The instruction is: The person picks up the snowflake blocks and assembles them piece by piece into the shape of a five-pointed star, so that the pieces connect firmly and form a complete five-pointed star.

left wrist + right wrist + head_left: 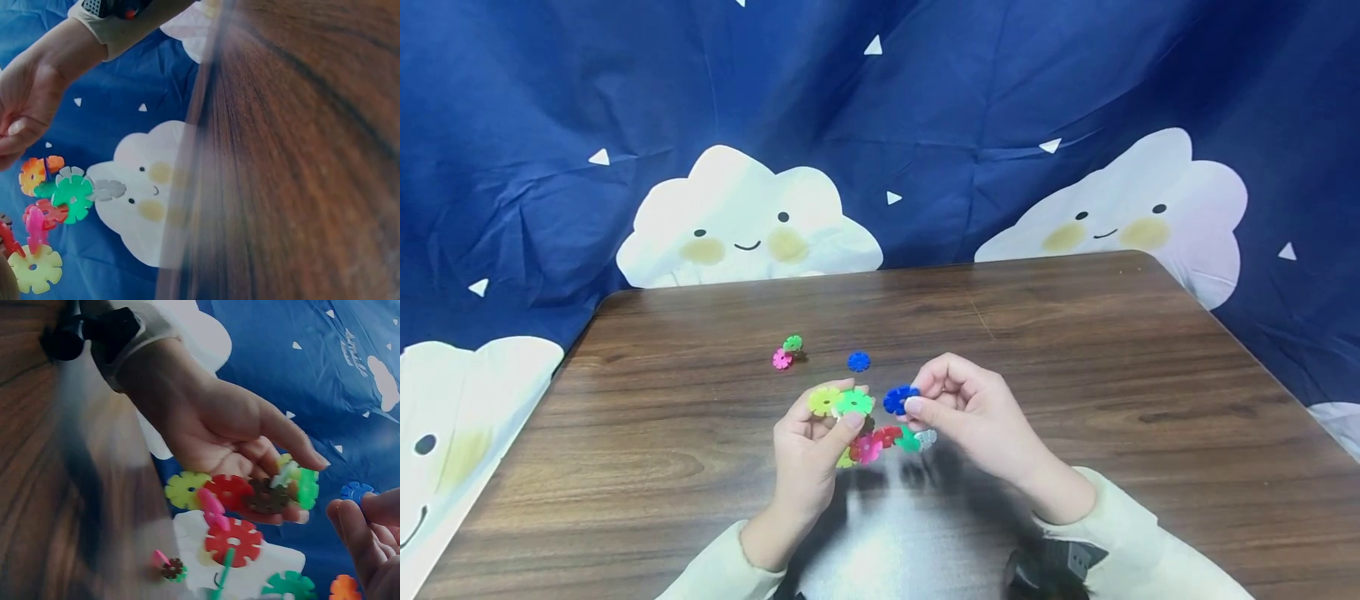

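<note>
My left hand [808, 454] holds a joined chain of notched, flower-shaped plastic discs between thumb and fingers. A yellow disc [823, 402] and a bright green disc [853, 402] show at its top. Below hang a pink disc [868, 449], red discs [234, 542], a brown disc [268, 496], a darker green disc [73, 198] and an orange disc [31, 176]. My right hand [981, 408] pinches a blue disc [898, 400] by its edge. That disc faces the bright green one, with a small gap between them in the head view.
Beyond the hands, a loose blue disc [859, 361] lies on the brown wooden table [1150, 375]. To its left sits a small joined cluster with a pink disc [782, 359], a green disc [792, 342] and a brown one. A blue cloud-print curtain [940, 100] hangs behind.
</note>
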A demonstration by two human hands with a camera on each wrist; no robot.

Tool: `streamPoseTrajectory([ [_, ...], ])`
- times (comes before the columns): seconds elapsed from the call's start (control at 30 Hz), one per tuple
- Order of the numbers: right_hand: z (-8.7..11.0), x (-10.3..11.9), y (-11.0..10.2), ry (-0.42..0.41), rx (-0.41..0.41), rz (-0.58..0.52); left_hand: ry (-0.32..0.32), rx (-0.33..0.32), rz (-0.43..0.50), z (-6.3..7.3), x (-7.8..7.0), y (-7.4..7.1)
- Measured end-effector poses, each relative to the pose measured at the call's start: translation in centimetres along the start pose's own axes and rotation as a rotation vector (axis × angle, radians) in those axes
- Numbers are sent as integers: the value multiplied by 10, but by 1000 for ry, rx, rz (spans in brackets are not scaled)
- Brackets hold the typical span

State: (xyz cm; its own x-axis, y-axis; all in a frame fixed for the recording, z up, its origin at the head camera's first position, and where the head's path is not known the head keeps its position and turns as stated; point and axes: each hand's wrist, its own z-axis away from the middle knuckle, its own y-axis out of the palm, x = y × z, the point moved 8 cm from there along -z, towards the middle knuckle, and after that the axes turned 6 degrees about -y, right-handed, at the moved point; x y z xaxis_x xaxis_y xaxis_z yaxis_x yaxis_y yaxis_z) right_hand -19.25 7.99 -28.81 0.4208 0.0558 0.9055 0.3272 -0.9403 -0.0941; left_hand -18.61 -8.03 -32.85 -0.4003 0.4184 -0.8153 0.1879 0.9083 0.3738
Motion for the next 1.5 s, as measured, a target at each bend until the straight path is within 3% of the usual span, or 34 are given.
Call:
streamPoseTrajectory([
  [0.27,4,-14,10,57,-41,33,35,25,7,0,-2,3],
  [0.63,5,-19,14,16,-83,-38,94,74,50,1,-4,7],
  [0.9,5,-19,16,-42,-143,-30,69,127,104,0,-1,6],
  [1.27,7,-15,15,-116,-167,-92,56,184,76,-2,-1,8],
  [1.5,8,-17,14,-125,-198,-30,8,172,62,0,5,7],
])
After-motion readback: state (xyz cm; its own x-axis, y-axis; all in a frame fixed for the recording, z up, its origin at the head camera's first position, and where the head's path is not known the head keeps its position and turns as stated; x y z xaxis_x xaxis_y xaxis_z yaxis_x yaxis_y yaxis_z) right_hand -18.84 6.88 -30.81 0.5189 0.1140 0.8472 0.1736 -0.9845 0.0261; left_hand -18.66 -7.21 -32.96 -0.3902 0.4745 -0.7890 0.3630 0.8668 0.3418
